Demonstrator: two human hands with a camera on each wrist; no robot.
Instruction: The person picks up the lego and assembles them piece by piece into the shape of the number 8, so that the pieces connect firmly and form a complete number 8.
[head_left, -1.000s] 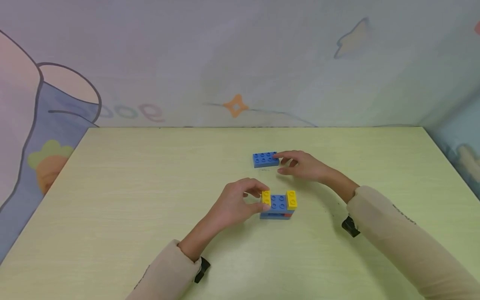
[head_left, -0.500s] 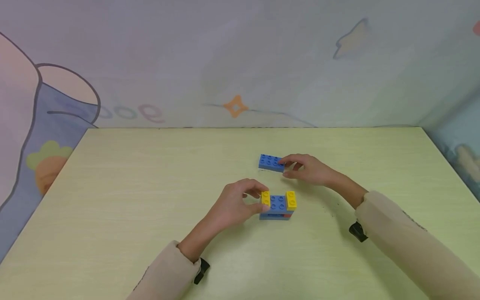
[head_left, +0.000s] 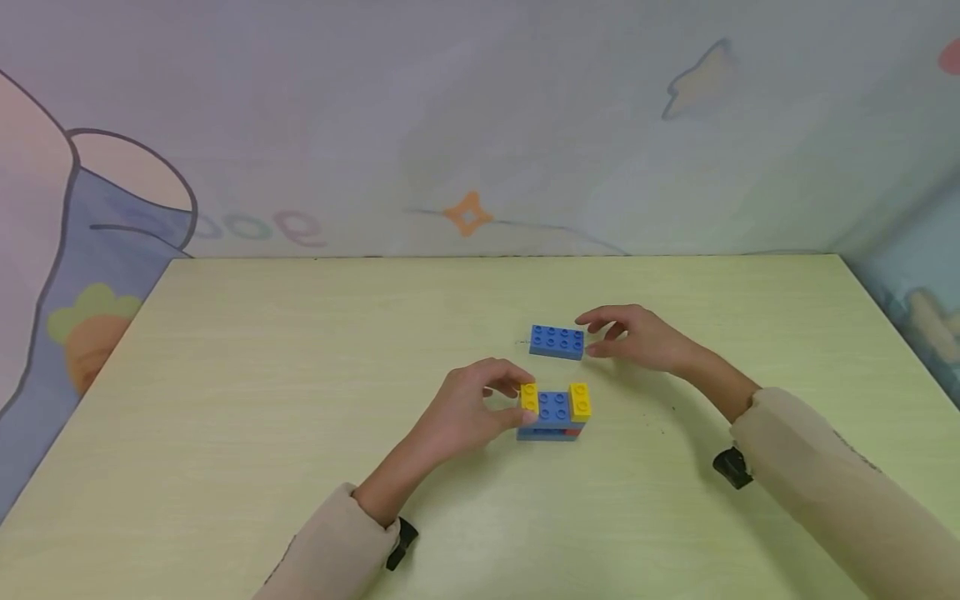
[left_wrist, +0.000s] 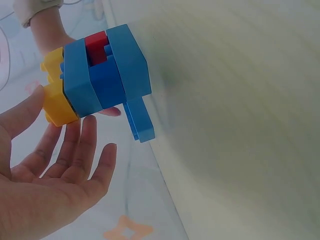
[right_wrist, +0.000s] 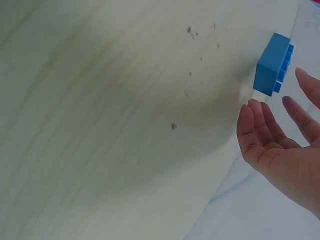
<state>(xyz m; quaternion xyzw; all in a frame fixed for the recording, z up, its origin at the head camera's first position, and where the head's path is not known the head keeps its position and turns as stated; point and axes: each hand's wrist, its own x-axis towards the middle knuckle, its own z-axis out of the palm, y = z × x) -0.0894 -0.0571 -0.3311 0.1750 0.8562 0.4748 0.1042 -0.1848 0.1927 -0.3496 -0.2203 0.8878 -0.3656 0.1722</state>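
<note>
A small stack of toy building bricks [head_left: 555,408] stands on the table in the head view. Two yellow bricks cap its ends, the left one [head_left: 528,392] and the right one [head_left: 580,402]. Thumb and fingertips of my left hand [head_left: 468,408] pinch the left yellow brick. Lower in the stack, the left wrist view shows a red brick [left_wrist: 96,47] beside a darker blue brick [left_wrist: 107,82], between two blue layers. Behind the stack lies a loose blue brick [head_left: 557,342], studs up. My right hand [head_left: 637,337] hovers just right of it, fingers loosely bent, holding nothing.
The pale wooden table [head_left: 300,375] ends at a printed wall cloth [head_left: 337,125] along its back edge. A few dark specks dot the tabletop near the right forearm. Black straps [head_left: 732,468] show at both sleeve cuffs.
The loose blue brick has slid right and toward the stack, turning slightly. My right hand has moved right and come off it. The left hand and the stack stay practically in place.
</note>
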